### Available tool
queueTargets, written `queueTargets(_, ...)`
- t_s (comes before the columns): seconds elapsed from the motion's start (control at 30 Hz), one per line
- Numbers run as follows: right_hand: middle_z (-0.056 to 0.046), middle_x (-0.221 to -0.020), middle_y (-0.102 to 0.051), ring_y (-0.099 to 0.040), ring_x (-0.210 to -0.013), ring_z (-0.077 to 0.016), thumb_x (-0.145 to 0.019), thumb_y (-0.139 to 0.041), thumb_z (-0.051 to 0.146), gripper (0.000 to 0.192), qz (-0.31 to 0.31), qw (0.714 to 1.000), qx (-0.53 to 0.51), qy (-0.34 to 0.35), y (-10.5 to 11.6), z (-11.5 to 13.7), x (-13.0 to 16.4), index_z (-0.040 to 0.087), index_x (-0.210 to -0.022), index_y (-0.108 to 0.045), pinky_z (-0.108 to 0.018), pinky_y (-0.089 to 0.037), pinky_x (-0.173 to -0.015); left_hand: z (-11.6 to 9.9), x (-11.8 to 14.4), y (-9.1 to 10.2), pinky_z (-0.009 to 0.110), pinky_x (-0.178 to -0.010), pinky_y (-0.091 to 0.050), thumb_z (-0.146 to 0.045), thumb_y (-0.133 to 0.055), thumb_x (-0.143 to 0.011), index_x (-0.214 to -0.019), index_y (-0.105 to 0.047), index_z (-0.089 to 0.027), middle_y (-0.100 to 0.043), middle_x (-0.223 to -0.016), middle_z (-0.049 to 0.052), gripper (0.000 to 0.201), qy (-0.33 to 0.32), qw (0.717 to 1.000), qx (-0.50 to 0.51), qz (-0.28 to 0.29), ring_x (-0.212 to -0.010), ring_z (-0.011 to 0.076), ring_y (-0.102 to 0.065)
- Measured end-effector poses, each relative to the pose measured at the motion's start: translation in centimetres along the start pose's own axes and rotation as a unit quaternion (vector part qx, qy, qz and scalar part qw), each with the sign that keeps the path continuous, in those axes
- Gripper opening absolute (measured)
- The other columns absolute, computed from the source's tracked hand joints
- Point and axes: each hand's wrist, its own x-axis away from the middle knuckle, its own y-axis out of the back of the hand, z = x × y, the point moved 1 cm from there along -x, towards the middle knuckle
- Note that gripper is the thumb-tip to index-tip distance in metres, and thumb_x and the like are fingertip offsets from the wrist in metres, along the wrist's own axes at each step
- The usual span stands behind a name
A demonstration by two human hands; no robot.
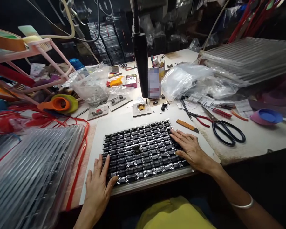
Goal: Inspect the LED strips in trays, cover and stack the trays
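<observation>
Rows of black parts (147, 156) lie towards six o'clock; the left hand (97, 181) touches their eight-o'clock edge, fingers spread; the right hand (194, 151) touches their three-o'clock side, thumb parted from its fingers. A black driver (141, 63) hangs towards twelve.

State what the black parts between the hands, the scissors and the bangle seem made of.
Black parts: probably plastic and metal, given dark blocks with silvery rows. Scissors: likely metal blades, greyish; the smooth dark handles could be plastic or coated metal. Bangle: likely polished metal, silvery and shiny.
</observation>
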Motion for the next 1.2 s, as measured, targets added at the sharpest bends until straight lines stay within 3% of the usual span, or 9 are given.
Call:
queueTargets(0.1,-0.007,-0.149,-0.035,-0.027,-0.139,-0.0253,-0.095,-0.024,0.059,0.061,-0.013,1.000,-0.023,0.014,0.0,-0.4,0.1,0.025,-0.145,-0.034,-0.052,-0.027,-0.107,-0.1,0.0,0.5,0.061,-0.109,-0.019,-0.049,-0.030,-0.094,-0.147,-0.024,-0.027,-0.020,-0.155,0.011,0.058,0.010,1.000,-0.009,0.006,-0.143,0.0291,-0.016)
queueTargets(0.23,-0.007,-0.149,-0.035,-0.032,-0.137,-0.0261,-0.094,-0.024,0.059,0.060,-0.061,0.997,-0.046,0.018,-0.2,-0.8,0.4,0.027,-0.145,-0.034,-0.051,-0.030,-0.105,-1.6,-0.7,1.8,0.064,-0.108,-0.019,-0.047,-0.036,-0.093,-0.146,-0.028,-0.026,-0.016,-0.156,0.013,0.057,0.006,0.998,-0.060,-0.027,-0.144,0.0323,-0.010)
queueTargets(0.4,-0.007,-0.147,-0.038,-0.039,-0.133,-0.0263,-0.094,-0.027,0.058,0.057,-0.105,0.993,-0.061,-0.002,-0.2,-1.0,0.5,0.030,-0.144,-0.036,-0.046,-0.035,-0.103,-6.1,-2.3,2.1,0.063,-0.109,-0.017,-0.047,-0.041,-0.092,-0.144,-0.031,-0.034,-0.009,-0.158,0.008,0.054,-0.116,0.989,-0.093,0.014,-0.144,0.0324,-0.005)
queueTargets(0.53,-0.006,-0.146,-0.041,-0.041,-0.131,-0.0258,-0.095,-0.029,0.056,0.054,-0.105,0.992,-0.071,-0.011,-0.1,-0.9,0.5,0.030,-0.142,-0.037,-0.046,-0.034,-0.103,-8.4,-3.7,1.1,0.062,-0.110,-0.018,-0.053,-0.044,-0.089,-0.144,-0.032,-0.028,-0.015,-0.157,0.010,0.061,-0.164,0.979,-0.113,0.030,-0.144,0.0332,-0.008)
queueTargets(0.67,-0.006,-0.144,-0.044,-0.043,-0.129,-0.0251,-0.094,-0.029,0.057,0.054,-0.100,0.991,-0.083,-0.016,0.0,-0.8,0.5,0.030,-0.140,-0.040,-0.045,-0.034,-0.103,-8.8,-4.2,0.6,0.063,-0.109,-0.019,-0.053,-0.042,-0.089,-0.144,-0.033,-0.022,-0.020,-0.155,0.011,0.064,-0.172,0.978,-0.119,0.020,-0.143,0.0333,-0.011)
queueTargets(0.9,-0.008,-0.138,-0.049,-0.047,-0.125,-0.0247,-0.096,-0.034,0.050,0.048,-0.125,0.988,-0.084,-0.021,0.0,-0.7,0.3,0.027,-0.138,-0.044,-0.044,-0.037,-0.100,-9.2,-3.2,0.6,0.060,-0.112,-0.016,-0.056,-0.041,-0.089,-0.149,-0.008,-0.022,-0.031,-0.151,0.010,0.077,-0.209,0.970,-0.117,0.045,-0.143,0.0292,-0.017)
queueTargets(1.03,-0.008,-0.132,-0.054,-0.049,-0.123,-0.0224,-0.097,-0.041,0.033,0.039,-0.154,0.983,-0.094,-0.023,0.1,-0.5,0.1,0.026,-0.134,-0.048,-0.043,-0.039,-0.101,-9.1,-3.2,-0.2,0.060,-0.111,-0.017,-0.058,-0.038,-0.089,-0.149,-0.002,-0.020,-0.031,-0.151,0.010,0.080,-0.215,0.968,-0.129,0.032,-0.142,0.0292,-0.021)
queueTargets(1.2,-0.008,-0.127,-0.057,-0.052,-0.118,-0.0235,-0.095,-0.045,0.030,0.030,-0.184,0.977,-0.111,-0.016,0.4,-0.3,0.3,0.026,-0.121,-0.061,-0.043,-0.045,-0.095,-9.0,-3.5,-0.8,0.059,-0.111,-0.016,-0.058,-0.034,-0.090,-0.149,-0.001,-0.020,-0.028,-0.152,0.011,0.078,-0.210,0.967,-0.142,0.015,-0.142,0.0300,-0.020)
